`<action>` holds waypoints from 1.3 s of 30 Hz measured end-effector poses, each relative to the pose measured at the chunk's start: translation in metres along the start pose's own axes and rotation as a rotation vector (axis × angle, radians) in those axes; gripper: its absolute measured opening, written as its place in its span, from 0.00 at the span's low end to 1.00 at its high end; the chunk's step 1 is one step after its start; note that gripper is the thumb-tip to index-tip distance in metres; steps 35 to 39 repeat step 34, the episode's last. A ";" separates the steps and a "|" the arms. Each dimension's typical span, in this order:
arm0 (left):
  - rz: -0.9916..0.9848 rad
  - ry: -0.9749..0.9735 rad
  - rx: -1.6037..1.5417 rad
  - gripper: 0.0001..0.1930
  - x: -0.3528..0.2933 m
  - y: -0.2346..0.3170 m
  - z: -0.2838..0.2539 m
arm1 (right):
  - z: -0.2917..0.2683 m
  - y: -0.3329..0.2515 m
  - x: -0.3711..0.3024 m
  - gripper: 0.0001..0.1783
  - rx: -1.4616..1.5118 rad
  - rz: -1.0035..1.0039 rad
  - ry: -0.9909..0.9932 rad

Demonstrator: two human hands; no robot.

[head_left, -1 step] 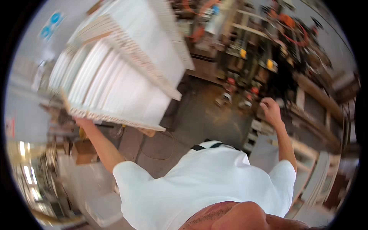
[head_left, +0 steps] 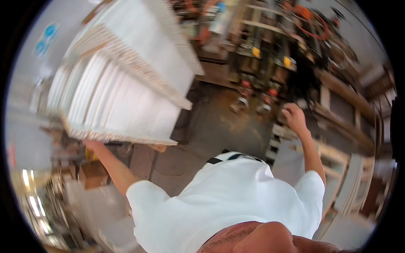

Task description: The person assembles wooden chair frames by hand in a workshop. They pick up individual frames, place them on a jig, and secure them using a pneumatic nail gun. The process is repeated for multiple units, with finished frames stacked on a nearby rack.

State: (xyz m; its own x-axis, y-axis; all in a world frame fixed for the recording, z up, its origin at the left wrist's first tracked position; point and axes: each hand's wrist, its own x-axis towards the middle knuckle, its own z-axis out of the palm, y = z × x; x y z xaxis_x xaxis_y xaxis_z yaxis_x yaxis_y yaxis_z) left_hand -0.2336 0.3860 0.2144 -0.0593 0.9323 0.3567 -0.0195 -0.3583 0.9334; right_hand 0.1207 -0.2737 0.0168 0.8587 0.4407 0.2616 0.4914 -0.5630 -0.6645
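On my left rises a tall stack of white panels (head_left: 126, 99), their pale slatted edges turned toward me. My left hand (head_left: 93, 144) is at the stack's lower near edge, touching or very close to it. Its fingers are hidden there, so I cannot tell how they are placed. Out in front on the right is my right hand (head_left: 295, 118), its fingers curled in loosely. Nothing shows in it, and it touches nothing.
Ahead stands a cluttered bench with clamps (head_left: 257, 52) and orange hoses (head_left: 322, 31). Wooden frames (head_left: 348, 114) line the right side. A cardboard box (head_left: 92, 175) sits to the left, and a thin cable (head_left: 187, 164) lies on the floor.
The whole view has shifted, with the panel stack and the bench now further left in the picture. My right hand has moved slightly left and up; my left hand stays by the stack's edge.
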 end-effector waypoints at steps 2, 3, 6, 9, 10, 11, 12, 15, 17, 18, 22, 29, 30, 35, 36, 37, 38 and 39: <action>0.054 -0.008 0.221 0.21 -0.046 -0.097 -0.004 | -0.021 0.011 -0.035 0.10 -0.103 0.043 0.029; 0.041 -0.080 0.392 0.19 -0.078 -0.151 -0.001 | -0.034 0.015 -0.054 0.10 -0.145 0.103 0.064; -0.070 -0.454 0.919 0.16 -0.215 -0.310 -0.021 | -0.077 0.020 -0.114 0.15 -0.296 0.341 0.070; -0.201 -1.007 1.163 0.15 -0.349 -0.378 -0.012 | -0.112 0.026 -0.180 0.20 -0.514 0.472 0.151; -0.256 -1.127 1.100 0.15 -0.383 -0.387 0.000 | -0.121 0.024 -0.200 0.21 -0.586 0.512 0.170; -0.327 -1.209 1.018 0.15 -0.418 -0.395 0.010 | -0.126 0.017 -0.212 0.22 -0.631 0.611 0.113; -0.357 -1.263 0.914 0.15 -0.441 -0.396 0.036 | -0.132 0.007 -0.226 0.23 -0.664 0.726 0.062; -0.414 -1.297 0.487 0.16 -0.472 -0.391 0.116 | -0.139 -0.014 -0.269 0.27 -0.563 0.969 -0.166; -0.785 -1.223 0.207 0.09 -0.484 -0.329 0.181 | -0.126 -0.019 -0.295 0.27 -0.484 1.037 -0.278; -0.857 -1.207 0.132 0.11 -0.479 -0.308 0.211 | -0.119 -0.019 -0.307 0.25 -0.452 1.029 -0.312; -0.680 -1.197 0.095 0.07 -0.475 -0.230 0.320 | -0.095 -0.032 -0.329 0.19 -0.279 1.120 -0.054; -0.555 -1.235 -0.070 0.13 -0.476 -0.123 0.472 | -0.100 -0.041 -0.314 0.18 -0.266 1.055 0.410; -0.562 -1.246 -0.113 0.14 -0.480 -0.107 0.492 | -0.109 -0.043 -0.306 0.19 -0.237 1.057 0.486; -0.585 -1.277 -0.223 0.15 -0.488 -0.084 0.570 | -0.156 -0.066 -0.247 0.19 0.014 1.214 0.556; -0.585 -1.277 -0.223 0.15 -0.488 -0.084 0.570 | -0.156 -0.066 -0.247 0.19 0.014 1.214 0.556; -0.585 -1.277 -0.223 0.15 -0.488 -0.084 0.570 | -0.156 -0.066 -0.247 0.19 0.014 1.214 0.556; -0.585 -1.277 -0.223 0.15 -0.488 -0.084 0.570 | -0.156 -0.066 -0.247 0.19 0.014 1.214 0.556; -0.585 -1.277 -0.223 0.15 -0.488 -0.084 0.570 | -0.156 -0.066 -0.247 0.19 0.014 1.214 0.556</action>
